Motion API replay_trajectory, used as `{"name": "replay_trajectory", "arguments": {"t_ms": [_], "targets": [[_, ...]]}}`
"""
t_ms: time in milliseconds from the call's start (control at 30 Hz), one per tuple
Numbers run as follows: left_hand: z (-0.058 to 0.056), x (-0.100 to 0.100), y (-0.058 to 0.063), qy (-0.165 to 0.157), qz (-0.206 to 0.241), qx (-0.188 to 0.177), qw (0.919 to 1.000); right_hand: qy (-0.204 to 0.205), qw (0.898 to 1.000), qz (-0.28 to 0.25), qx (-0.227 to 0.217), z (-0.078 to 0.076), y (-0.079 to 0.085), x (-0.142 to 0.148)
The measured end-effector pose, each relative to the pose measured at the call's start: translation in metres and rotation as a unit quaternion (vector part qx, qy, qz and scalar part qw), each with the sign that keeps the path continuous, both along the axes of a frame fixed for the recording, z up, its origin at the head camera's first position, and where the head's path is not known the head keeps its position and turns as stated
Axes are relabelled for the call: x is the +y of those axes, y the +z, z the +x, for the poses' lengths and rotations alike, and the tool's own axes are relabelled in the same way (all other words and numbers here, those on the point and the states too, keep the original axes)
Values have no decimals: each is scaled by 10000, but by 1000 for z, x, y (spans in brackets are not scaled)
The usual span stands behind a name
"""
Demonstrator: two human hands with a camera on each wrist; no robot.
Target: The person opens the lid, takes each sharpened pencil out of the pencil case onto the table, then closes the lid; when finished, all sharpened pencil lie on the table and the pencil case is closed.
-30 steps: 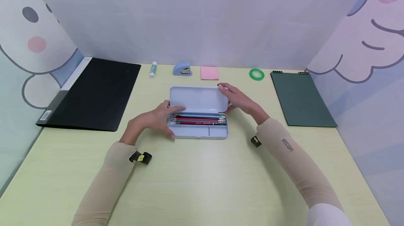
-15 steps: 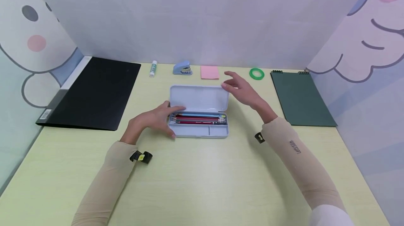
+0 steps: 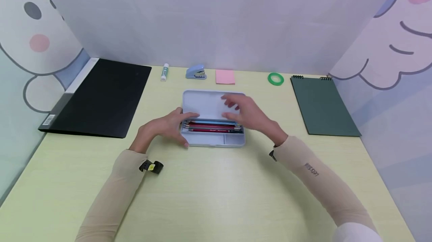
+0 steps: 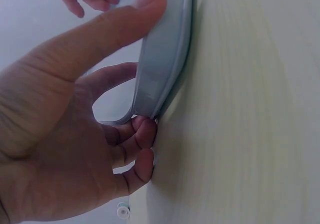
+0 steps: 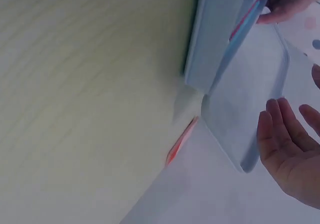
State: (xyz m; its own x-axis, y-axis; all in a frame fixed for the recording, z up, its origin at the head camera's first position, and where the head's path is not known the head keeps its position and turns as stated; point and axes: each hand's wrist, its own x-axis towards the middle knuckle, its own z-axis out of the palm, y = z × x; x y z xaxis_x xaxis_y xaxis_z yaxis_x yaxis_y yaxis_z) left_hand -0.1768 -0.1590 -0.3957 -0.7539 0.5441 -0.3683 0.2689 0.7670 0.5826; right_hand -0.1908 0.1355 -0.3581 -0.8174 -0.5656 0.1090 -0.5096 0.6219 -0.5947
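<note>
A pale blue pencil case (image 3: 202,140) lies opened in the middle of the table, its lid (image 3: 202,101) tilted back. Several pencils (image 3: 212,126), red, dark and light blue, fill its long compartment; two smaller compartments in front hold nothing visible. My left hand (image 3: 167,125) grips the case's left end, thumb at the front wall and index finger over the inside. In the left wrist view the other fingers (image 4: 142,134) curl at the far corner. My right hand (image 3: 248,113) hovers over the right side of the lid and pencils, fingers loosely bent and holding nothing.
Along the back stand a glue stick (image 3: 164,72), a blue stapler (image 3: 196,72), pink sticky notes (image 3: 225,77) and a green tape roll (image 3: 275,79). A black folder (image 3: 104,99) lies at left, a dark green spiral notebook (image 3: 325,106) at right.
My right hand has let go of the lid's right edge, lifted away from it, then come left and down over the case. The left hand keeps its hold.
</note>
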Motion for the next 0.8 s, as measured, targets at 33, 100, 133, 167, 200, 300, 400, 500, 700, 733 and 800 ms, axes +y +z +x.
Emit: {"name": "replay_trajectory", "arguments": {"t_ms": [33, 100, 133, 167, 200, 300, 400, 500, 700, 733, 800], "targets": [[0, 0, 0, -2, -13, -3, 10000, 108, 9997, 228, -70, 1, -2, -3], [0, 1, 1, -2, -28, -14, 10000, 294, 9973, 661, -130, 3, -7, -8], [0, 1, 1, 2, -31, -25, 10000, 365, 9955, 868, -111, 4, -9, -11], [0, 1, 1, 7, -38, -31, 10000, 430, 9936, 1044, -72, 5, -12, -13], [0, 1, 1, 20, -38, -43, 10000, 486, 9915, 1207, -29, 6, -14, -15], [0, 2, 0, 27, -48, -41, 10000, 603, 9850, 1599, 251, 9, -18, -22], [-1, 3, 0, 25, -69, -39, 10000, 659, 9772, 1921, 622, 13, -22, -26], [-1, 3, 0, 2, -93, -37, 10000, 735, 9697, 2131, 938, 15, -24, -31], [-2, 3, 1, 26, -93, -43, 9999, 821, 9629, 2351, 1042, 15, -23, -37], [-2, 2, 1, 31, -91, -41, 9999, 839, 9624, 2380, 1005, 15, -23, -38], [-1, 2, 1, 30, -88, -38, 9999, 891, 9619, 2414, 925, 13, -22, -39]]}}
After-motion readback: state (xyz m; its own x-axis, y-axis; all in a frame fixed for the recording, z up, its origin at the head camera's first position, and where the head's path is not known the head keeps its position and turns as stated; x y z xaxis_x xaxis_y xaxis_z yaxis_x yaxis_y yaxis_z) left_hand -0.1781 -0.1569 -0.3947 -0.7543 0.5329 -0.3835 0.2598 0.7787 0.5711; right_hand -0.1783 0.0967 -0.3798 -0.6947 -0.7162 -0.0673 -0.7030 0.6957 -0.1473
